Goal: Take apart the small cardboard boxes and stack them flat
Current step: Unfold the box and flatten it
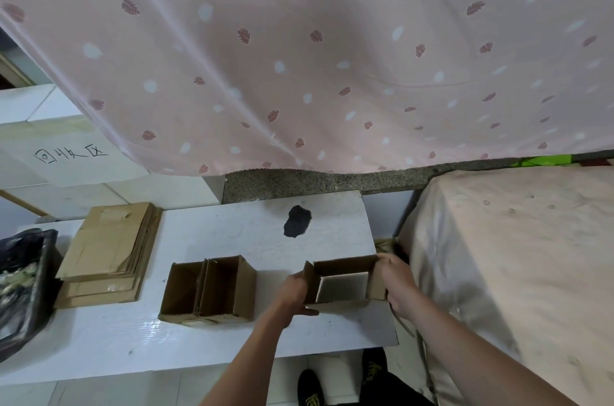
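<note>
An open brown cardboard box [342,267] stands near the right end of the white table [232,239], and through it the table top shows. My left hand [294,292] grips its left wall and lower edge. My right hand [397,282] grips its right wall. Two more open boxes [207,289] stand side by side at the table's middle, touching each other. A stack of flattened cardboard boxes [106,252] lies at the table's left end.
A black bag of waste [23,286] sits at the far left edge. A dark stain [296,221] marks the table's back. A cloth-covered block [515,272] rises at the right. A pink curtain [299,56] hangs behind. My shoes [310,387] show below the table's front edge.
</note>
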The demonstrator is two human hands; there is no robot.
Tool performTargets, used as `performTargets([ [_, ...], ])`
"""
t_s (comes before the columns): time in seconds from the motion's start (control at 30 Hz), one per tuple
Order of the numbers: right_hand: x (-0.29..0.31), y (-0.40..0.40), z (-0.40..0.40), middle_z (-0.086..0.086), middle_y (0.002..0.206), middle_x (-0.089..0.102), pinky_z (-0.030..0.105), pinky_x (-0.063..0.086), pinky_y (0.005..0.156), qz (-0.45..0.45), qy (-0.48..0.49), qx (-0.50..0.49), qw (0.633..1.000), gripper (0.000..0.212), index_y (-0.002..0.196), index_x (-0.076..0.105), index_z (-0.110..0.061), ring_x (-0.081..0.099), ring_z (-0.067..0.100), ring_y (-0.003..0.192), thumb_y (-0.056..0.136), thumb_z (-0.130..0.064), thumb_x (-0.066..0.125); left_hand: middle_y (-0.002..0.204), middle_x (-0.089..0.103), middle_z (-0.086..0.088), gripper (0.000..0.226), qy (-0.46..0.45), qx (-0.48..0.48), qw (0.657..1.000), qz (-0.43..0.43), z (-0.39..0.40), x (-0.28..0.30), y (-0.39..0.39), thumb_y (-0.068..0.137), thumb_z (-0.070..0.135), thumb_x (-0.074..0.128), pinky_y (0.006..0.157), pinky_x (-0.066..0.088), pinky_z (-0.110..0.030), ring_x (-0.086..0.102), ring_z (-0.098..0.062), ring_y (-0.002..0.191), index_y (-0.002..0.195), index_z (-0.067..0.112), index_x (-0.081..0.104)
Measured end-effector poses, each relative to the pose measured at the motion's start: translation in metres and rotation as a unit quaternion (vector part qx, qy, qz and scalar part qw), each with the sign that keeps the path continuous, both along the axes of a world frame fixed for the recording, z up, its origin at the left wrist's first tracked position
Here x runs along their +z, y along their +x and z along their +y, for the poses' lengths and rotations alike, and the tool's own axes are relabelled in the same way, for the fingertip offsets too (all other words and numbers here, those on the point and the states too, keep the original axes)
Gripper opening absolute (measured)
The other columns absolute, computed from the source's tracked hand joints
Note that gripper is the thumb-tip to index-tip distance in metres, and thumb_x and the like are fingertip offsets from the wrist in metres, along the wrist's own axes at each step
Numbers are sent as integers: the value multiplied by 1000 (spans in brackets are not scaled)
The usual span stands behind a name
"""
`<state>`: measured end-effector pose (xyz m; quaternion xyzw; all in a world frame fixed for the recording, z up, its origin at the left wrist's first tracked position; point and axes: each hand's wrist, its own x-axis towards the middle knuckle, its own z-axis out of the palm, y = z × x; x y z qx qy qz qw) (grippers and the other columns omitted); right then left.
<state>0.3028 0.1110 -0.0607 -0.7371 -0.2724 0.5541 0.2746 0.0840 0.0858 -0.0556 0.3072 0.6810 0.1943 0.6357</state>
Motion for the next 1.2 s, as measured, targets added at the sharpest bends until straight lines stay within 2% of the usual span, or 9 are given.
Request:
performTargets([
  [0.1,2,-2,6,4,121,59,39,45,93,38,9,-21,999,27,101,63,-32,52,18,100,99,-15,41,122,60,-15,27,15,9,1000,-14,3,-2,-8,108,35,38,75,62,-36,63,-33,107,121,19,55],
  [0.27,8,-7,18,12,120,64,55,47,101,156,-40,-85,983,34,119,60,-18,58,33,112,97,-43,53,120,62,-6,28,24,8,1000,1,12,1,-14,104,38,46,76,58,-30,61,-27,109,123,27,63],
  [0.43,-4,-9,23,12,136,52,57,38,110,144,-67,-47,986,56,136,49,-14,48,36,127,95,-51,56,132,51,-2,39,27,21,999,-20,17,0,-13,101,58,42,85,55,-36,51,-30,124,133,39,54],
  [0.67,-35,-18,10,6,116,60,47,52,92,73,-114,9,991,38,127,54,-15,59,24,102,95,-34,63,124,54,-7,31,-62,110,991,-34,4,-28,-8,100,52,47,90,57,-48,59,-30,105,126,37,49],
  [0.73,-39,-22,4,4,115,60,40,53,81,82,-141,25,986,42,132,52,-15,59,21,96,96,-35,63,121,56,-4,35,-86,102,990,-44,0,-36,-10,97,51,53,89,57,-47,58,-30,106,130,41,50],
  [0.83,-48,-26,0,4,131,54,39,48,90,75,-160,45,983,54,140,43,-18,53,23,108,95,-38,64,123,58,1,44,-89,60,993,-49,-3,-42,-10,94,52,56,86,55,-43,57,-25,109,137,53,47],
  [0.93,-57,-27,-2,1,117,53,39,44,92,68,-176,36,981,65,139,42,-16,50,23,107,89,-48,68,131,53,5,66,-72,23,996,-54,-7,-46,-6,81,74,59,76,50,-35,54,-18,111,141,62,36],
  [1.03,-67,-24,1,0,117,56,39,46,94,51,-169,37,984,71,135,45,-14,54,23,107,82,-51,75,144,47,1,88,-44,10,999,-30,-9,-56,-5,70,87,56,92,52,-42,51,-24,122,149,56,30],
  [1.2,-80,-18,6,6,124,63,47,49,102,63,-161,25,985,59,126,55,-14,60,27,112,80,-37,82,153,35,-11,88,-48,-42,996,56,-8,-71,-3,79,79,58,113,38,-52,39,-34,136,153,55,16],
])
